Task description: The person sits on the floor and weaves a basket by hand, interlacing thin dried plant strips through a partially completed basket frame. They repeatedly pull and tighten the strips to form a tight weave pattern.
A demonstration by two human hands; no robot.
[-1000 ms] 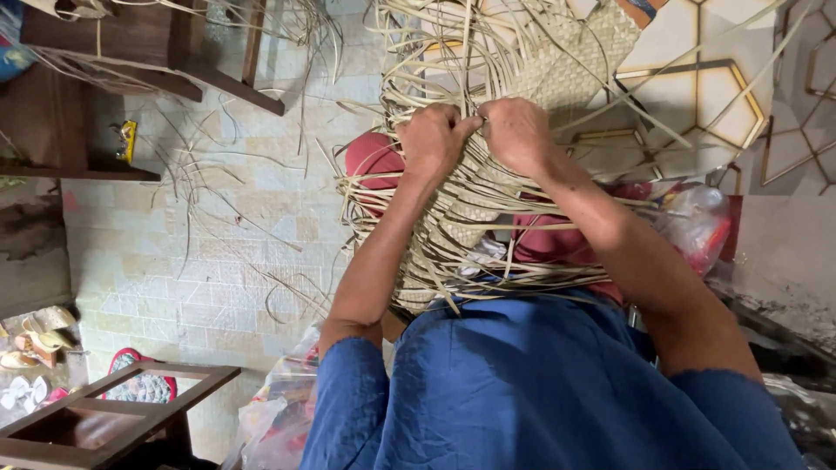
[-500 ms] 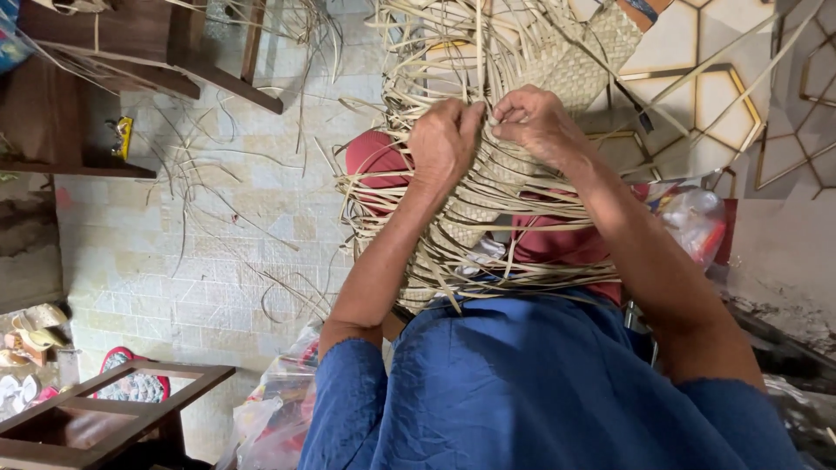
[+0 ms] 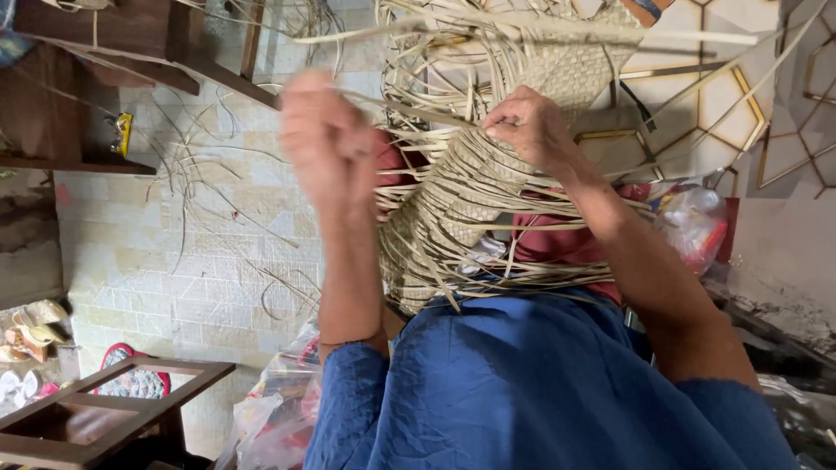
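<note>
Your left hand (image 3: 324, 144) has swung away from the weave (image 3: 453, 218) since a second ago and is motion-blurred; whether its grip is closed on a strip, you cannot tell. Nearest you, the weave rests on your blue lap. Beyond, your right hand (image 3: 531, 130) pinches its strips (image 3: 488, 52). Judging by this, you are mid-pull on a strand; next calls for tucking it snug.

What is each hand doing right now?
Left hand: raised beside the woven basket, too blurred to tell its grip.
Right hand: closed on the basket's straw strips.
</note>
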